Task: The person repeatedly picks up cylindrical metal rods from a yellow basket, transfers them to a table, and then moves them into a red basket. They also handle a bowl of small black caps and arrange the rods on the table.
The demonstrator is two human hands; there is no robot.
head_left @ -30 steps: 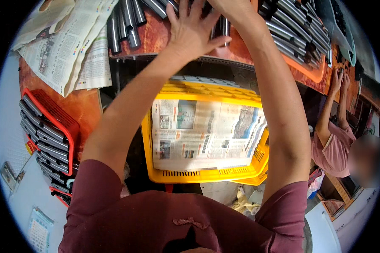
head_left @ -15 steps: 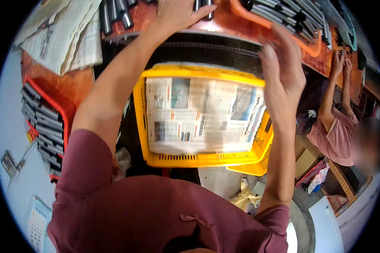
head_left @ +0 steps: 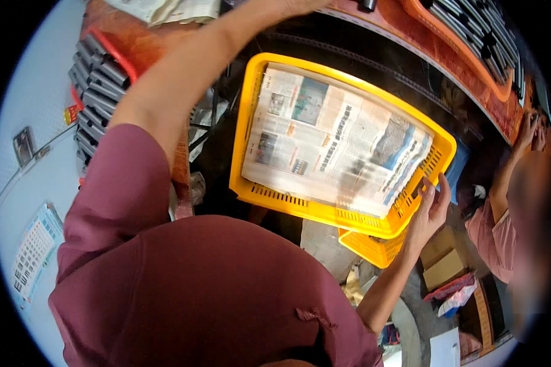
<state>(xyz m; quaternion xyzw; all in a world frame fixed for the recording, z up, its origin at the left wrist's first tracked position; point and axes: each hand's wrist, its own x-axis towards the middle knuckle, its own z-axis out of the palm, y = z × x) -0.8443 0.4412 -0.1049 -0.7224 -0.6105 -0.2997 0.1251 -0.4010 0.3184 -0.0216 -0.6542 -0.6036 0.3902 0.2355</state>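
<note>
A yellow plastic basket [head_left: 266, 196] with slotted walls is in front of me, lined with a printed newspaper sheet [head_left: 337, 137]. My right hand [head_left: 433, 208] is at the basket's right rim, its fingers bent over the edge. My left arm stretches up and across to the worktable. Only part of my left hand [head_left: 297, 5] shows at the top border, and its fingers are cut off. Near it, a short dark tube [head_left: 367, 5] lies on the reddish table [head_left: 398, 18].
An orange tray [head_left: 459, 46] of dark and silver tubes sits at upper right. Another red tray [head_left: 113, 46] of tubes is at left, near newspapers [head_left: 177, 9]. A second yellow basket [head_left: 373, 244] sits below the first. A co-worker [head_left: 493, 232] works at far right.
My right hand has come down from above the basket to its right rim. The view has turned, so the basket appears tilted and my left hand has mostly left the picture.
</note>
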